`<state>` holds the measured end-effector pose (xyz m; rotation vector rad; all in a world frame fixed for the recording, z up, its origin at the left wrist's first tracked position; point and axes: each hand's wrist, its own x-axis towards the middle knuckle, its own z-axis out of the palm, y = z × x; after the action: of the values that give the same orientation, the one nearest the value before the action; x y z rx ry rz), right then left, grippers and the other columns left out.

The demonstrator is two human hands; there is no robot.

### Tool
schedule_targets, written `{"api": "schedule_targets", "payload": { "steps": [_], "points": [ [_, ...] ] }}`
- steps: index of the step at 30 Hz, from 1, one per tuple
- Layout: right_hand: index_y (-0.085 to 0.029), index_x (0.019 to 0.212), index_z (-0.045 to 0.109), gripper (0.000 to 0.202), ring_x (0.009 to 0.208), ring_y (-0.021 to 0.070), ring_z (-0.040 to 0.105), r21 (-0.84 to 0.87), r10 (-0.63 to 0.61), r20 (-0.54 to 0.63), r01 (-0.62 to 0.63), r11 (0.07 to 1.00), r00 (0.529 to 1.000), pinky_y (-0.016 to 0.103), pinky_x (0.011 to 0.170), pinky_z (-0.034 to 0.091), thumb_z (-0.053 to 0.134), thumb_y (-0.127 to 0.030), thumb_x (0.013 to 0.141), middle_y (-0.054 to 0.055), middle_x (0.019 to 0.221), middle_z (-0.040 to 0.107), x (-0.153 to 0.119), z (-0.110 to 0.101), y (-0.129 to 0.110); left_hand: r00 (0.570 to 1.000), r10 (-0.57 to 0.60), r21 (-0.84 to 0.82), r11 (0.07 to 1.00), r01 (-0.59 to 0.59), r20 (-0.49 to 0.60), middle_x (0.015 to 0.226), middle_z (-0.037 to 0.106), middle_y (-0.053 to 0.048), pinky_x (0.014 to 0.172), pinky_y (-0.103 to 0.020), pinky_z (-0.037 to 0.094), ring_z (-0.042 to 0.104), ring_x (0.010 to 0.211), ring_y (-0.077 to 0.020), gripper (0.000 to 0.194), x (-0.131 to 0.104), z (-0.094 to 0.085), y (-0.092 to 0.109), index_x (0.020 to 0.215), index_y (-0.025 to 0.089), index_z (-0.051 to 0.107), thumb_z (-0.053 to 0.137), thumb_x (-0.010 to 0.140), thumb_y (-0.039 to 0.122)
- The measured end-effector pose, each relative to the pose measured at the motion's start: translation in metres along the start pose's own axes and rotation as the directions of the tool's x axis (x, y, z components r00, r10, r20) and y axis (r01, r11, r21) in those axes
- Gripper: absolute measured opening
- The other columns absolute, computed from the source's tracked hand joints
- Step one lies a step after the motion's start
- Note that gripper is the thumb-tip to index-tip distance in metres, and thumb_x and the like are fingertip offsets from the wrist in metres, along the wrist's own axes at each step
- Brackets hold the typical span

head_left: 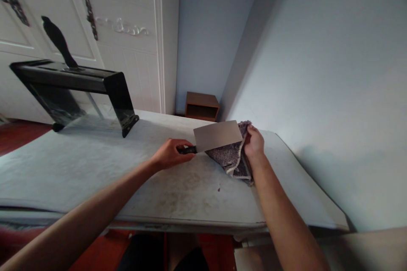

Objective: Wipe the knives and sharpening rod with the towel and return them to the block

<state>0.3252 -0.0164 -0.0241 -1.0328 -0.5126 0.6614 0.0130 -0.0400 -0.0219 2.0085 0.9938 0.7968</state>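
A cleaver with a broad grey blade and a black handle is held over the white table. My left hand is closed round its handle, and the blade points right. My right hand grips a grey-purple cloth with a pale edge at the blade's far end. Part of the cloth lies behind the blade, and its lower folds hang down near the tabletop. The fingers of my right hand are partly hidden by the cloth.
On the left of the white table stands a black-framed knife block with clear sides and a black handle sticking up. Behind are white cabinet doors and a small brown box-like stand. A pale wall rises at the right.
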Motion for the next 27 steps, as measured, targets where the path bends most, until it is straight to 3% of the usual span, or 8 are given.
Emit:
{"api": "schedule_targets", "payload": {
  "steps": [5, 12, 16, 23, 27],
  "points": [
    [-0.021, 0.072, 0.054, 0.024, 0.079, 0.0163, 0.067, 0.161, -0.03, 0.2, -0.003, 0.987, 0.979, 0.034, 0.08, 0.054, 0.075, -0.025, 0.061, -0.001, 0.079, 0.071, -0.011, 0.01, -0.004, 1.0, -0.021, 0.002, 1.0, 0.021, 0.014, 0.071, 0.071, -0.002, 0.053, -0.02, 0.043, 0.063, 0.064, -0.0155, 0.033, 0.001, 0.001, -0.003, 0.094, 0.016, 0.074, 0.069, 0.073, 0.041],
    [-0.02, 0.076, 0.059, 0.031, 0.063, 0.0125, 0.061, 0.083, -0.035, 0.194, 0.02, 0.996, 0.98, 0.029, 0.067, 0.05, 0.08, -0.032, 0.056, -0.005, 0.068, 0.066, -0.023, 0.015, -0.003, 0.994, -0.062, -0.01, 0.998, 0.062, -0.088, 0.075, 0.072, -0.003, 0.057, -0.022, 0.045, 0.065, 0.069, -0.0174, 0.036, 0.004, 0.001, -0.006, 0.092, 0.017, 0.074, 0.07, 0.071, 0.045],
    [-0.02, 0.076, 0.06, 0.035, 0.061, 0.0128, 0.059, 0.003, -0.056, 0.186, 0.056, 0.998, 0.981, 0.029, 0.063, 0.049, 0.08, -0.037, 0.053, -0.005, 0.067, 0.065, -0.024, 0.013, -0.001, 0.985, -0.109, -0.049, 0.993, 0.103, -0.137, 0.066, 0.068, -0.002, 0.05, -0.021, 0.042, 0.061, 0.061, -0.0157, 0.037, 0.004, 0.001, -0.002, 0.09, 0.016, 0.073, 0.071, 0.069, 0.046],
    [-0.02, 0.073, 0.063, 0.035, 0.057, 0.0143, 0.058, -0.144, 0.097, 0.201, -0.068, 0.987, 0.975, 0.03, 0.061, 0.048, 0.079, -0.04, 0.049, -0.005, 0.06, 0.065, -0.026, 0.011, 0.009, 0.943, -0.302, -0.226, 0.937, 0.267, -0.138, 0.051, 0.056, 0.005, 0.036, -0.019, 0.028, 0.043, 0.036, -0.0076, 0.037, 0.005, 0.0, 0.008, 0.088, 0.015, 0.068, 0.071, 0.07, 0.047],
    [-0.021, 0.074, 0.063, 0.037, 0.055, 0.0153, 0.058, -0.195, 0.15, 0.255, -0.101, 0.976, 0.955, 0.031, 0.06, 0.049, 0.079, -0.043, 0.049, -0.005, 0.06, 0.067, -0.032, 0.016, 0.013, 0.916, -0.399, -0.497, 0.804, 0.325, -0.046, 0.051, 0.05, 0.007, 0.03, -0.017, 0.019, 0.036, 0.03, -0.0049, 0.033, 0.006, -0.005, 0.011, 0.087, 0.017, 0.059, 0.068, 0.074, 0.047]
  ]
}}
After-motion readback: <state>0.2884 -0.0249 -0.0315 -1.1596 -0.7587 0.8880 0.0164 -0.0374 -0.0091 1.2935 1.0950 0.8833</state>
